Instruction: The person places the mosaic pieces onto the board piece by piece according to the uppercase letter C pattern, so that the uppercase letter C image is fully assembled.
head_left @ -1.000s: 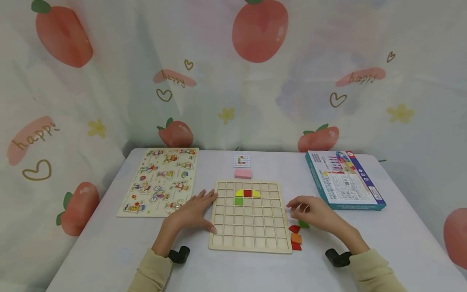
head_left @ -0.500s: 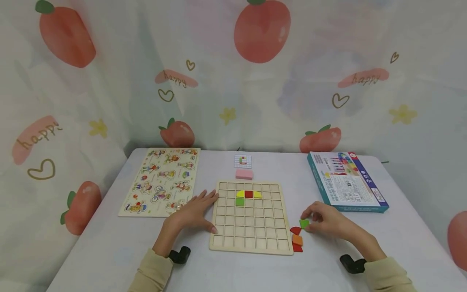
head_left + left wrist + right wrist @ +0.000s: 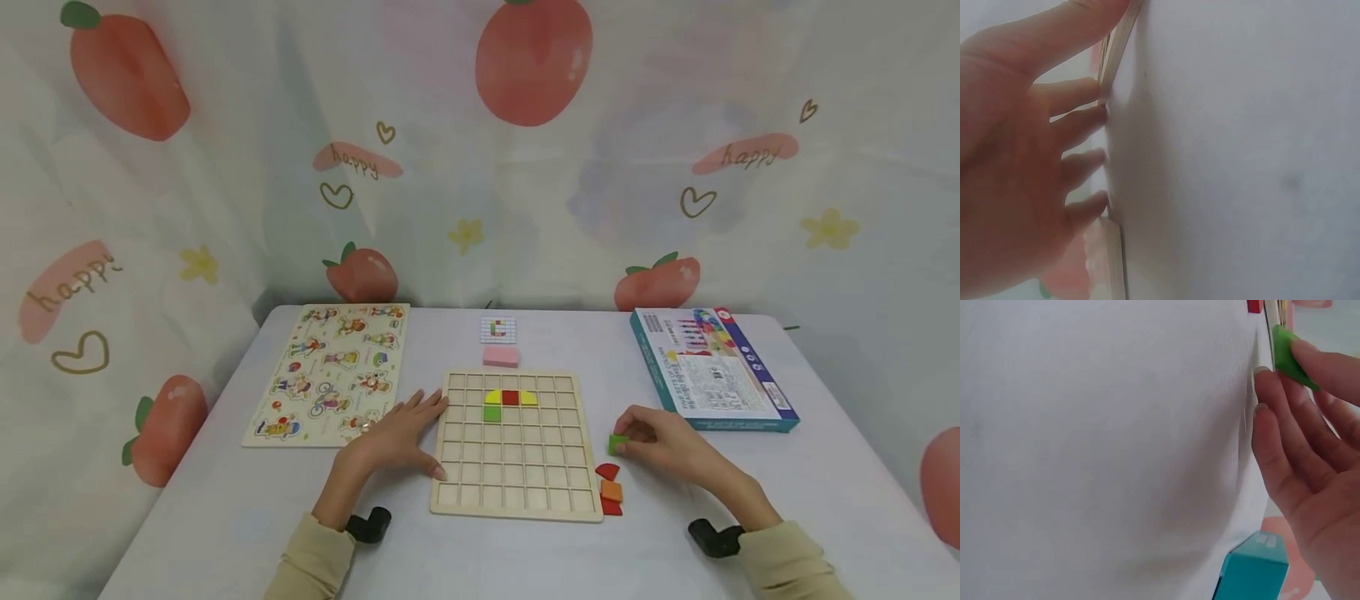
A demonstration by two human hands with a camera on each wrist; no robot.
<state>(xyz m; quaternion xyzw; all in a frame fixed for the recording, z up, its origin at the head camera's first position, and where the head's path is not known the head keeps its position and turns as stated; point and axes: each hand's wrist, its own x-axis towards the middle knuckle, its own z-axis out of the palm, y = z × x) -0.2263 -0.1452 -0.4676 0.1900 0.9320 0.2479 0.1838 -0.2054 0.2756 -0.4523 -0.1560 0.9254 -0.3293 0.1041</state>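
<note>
My right hand (image 3: pixel 663 442) pinches a green block (image 3: pixel 617 444) between thumb and fingers, just right of the wooden grid board (image 3: pixel 517 498). The right wrist view shows the same green block (image 3: pixel 1290 359) under the thumb. With fingers spread, my left hand (image 3: pixel 397 437) rests along the board's left edge, thumb at its lower left side. Set in the grid's upper cells are a red square (image 3: pixel 510 398) with yellow quarter-round pieces (image 3: pixel 492 397) on either side, and a green square (image 3: pixel 492 413) below the left one.
Red pieces (image 3: pixel 607 472) and an orange square (image 3: pixel 612 492) lie by the board's lower right edge. Behind it are a pink block (image 3: pixel 500 357) and a pattern card (image 3: pixel 498 330). A picture puzzle board (image 3: pixel 327 375) lies left, a teal-edged box (image 3: pixel 712 371) right.
My right hand reached down to the green block by the board, pinched it, and has moved it slightly away from me. My left hand stays in place.
</note>
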